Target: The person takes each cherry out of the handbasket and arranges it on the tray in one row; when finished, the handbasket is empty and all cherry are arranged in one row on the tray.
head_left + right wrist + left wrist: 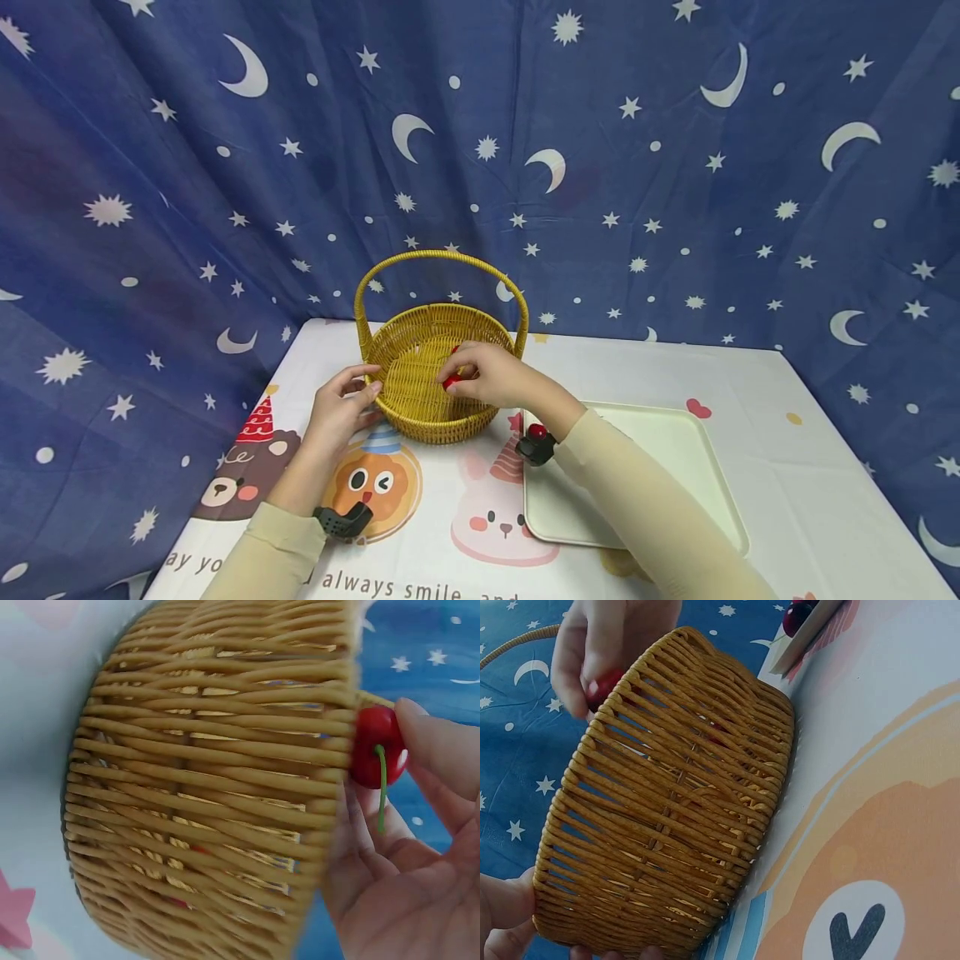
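Observation:
A yellow wicker basket (416, 375) with a tall handle stands near the back of the table. My left hand (339, 410) grips its left rim, thumb on the edge and fingers around the outside wall. Over the right part of the opening, my right hand (487, 373) pinches a red cherry (377, 746) with a green stem between thumb and fingers. Some red shows inside the basket, through the weave in the right wrist view and just behind my right hand in the head view.
A cream tray (697, 467) lies to the right, partly under my right forearm. Another red cherry (537, 431) is at its left edge, beside the black wrist strap. A blue curtain with moons and stars hangs behind the printed tablecloth (757, 392).

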`<action>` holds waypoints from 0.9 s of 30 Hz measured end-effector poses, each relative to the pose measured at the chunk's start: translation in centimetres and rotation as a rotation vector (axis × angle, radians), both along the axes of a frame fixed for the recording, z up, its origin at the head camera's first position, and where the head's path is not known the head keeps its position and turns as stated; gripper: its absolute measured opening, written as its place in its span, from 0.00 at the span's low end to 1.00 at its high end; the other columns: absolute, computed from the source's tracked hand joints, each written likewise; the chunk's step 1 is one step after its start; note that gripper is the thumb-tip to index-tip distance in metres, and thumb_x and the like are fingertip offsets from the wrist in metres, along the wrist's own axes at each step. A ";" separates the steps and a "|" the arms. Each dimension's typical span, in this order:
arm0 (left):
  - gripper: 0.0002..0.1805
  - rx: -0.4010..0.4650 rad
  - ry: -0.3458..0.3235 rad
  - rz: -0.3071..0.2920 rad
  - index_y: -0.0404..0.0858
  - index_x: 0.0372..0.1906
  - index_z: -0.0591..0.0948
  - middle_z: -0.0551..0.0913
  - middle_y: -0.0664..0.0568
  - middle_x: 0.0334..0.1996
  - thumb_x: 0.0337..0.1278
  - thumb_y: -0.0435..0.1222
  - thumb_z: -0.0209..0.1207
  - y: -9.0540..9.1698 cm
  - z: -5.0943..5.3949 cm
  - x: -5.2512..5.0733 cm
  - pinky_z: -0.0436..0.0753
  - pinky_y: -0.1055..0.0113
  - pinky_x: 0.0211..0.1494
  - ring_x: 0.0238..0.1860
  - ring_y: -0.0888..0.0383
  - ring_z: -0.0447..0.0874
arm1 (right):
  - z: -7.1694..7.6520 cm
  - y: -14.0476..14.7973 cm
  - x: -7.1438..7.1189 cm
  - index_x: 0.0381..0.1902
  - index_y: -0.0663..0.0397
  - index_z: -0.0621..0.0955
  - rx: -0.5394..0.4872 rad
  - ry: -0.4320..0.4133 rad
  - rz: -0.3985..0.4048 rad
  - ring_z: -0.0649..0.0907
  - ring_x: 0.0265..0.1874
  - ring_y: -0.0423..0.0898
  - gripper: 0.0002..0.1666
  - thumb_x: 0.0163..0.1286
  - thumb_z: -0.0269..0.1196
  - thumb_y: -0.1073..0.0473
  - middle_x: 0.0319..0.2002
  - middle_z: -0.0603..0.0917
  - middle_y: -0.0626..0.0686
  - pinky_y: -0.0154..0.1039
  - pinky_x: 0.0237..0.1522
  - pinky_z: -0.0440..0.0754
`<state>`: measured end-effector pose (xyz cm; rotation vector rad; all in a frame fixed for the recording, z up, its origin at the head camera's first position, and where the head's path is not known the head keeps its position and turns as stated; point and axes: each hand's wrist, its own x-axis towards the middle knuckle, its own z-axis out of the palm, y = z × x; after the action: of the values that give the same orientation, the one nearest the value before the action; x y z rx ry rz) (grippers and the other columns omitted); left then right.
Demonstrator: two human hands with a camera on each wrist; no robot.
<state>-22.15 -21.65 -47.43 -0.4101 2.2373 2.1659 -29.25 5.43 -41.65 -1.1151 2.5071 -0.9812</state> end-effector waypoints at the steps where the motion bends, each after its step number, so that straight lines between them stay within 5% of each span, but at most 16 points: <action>1: 0.24 -0.001 0.000 0.000 0.37 0.74 0.76 0.68 0.49 0.50 0.79 0.33 0.60 0.0 0.0 0.0 0.93 0.60 0.51 0.44 0.60 0.83 | 0.3 0.4 0.3 0.52 0.46 0.91 -0.015 -0.016 -0.011 0.84 0.49 0.47 0.12 0.72 0.74 0.61 0.49 0.85 0.49 0.36 0.54 0.86; 13: 0.24 -0.004 -0.001 0.000 0.38 0.74 0.76 0.67 0.50 0.51 0.80 0.33 0.60 -0.1 -0.2 -0.1 0.93 0.61 0.51 0.43 0.60 0.83 | 1.8 7.1 2.8 0.53 0.49 0.89 -0.087 -0.063 -0.146 0.88 0.43 0.43 0.18 0.67 0.77 0.64 0.47 0.90 0.48 0.40 0.48 0.90; 27: 0.24 -0.005 0.000 -0.005 0.39 0.74 0.76 0.71 0.50 0.50 0.80 0.34 0.60 -0.1 -0.4 -0.2 0.93 0.63 0.49 0.44 0.58 0.85 | -2.3 19.0 5.6 0.48 0.51 0.89 -0.005 -0.030 -0.406 0.86 0.40 0.44 0.17 0.61 0.77 0.69 0.44 0.89 0.50 0.35 0.41 0.86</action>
<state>-22.31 -21.78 -47.82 -0.4042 2.2413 2.1580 -23.66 24.39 -43.91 -0.5928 2.7658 -1.0875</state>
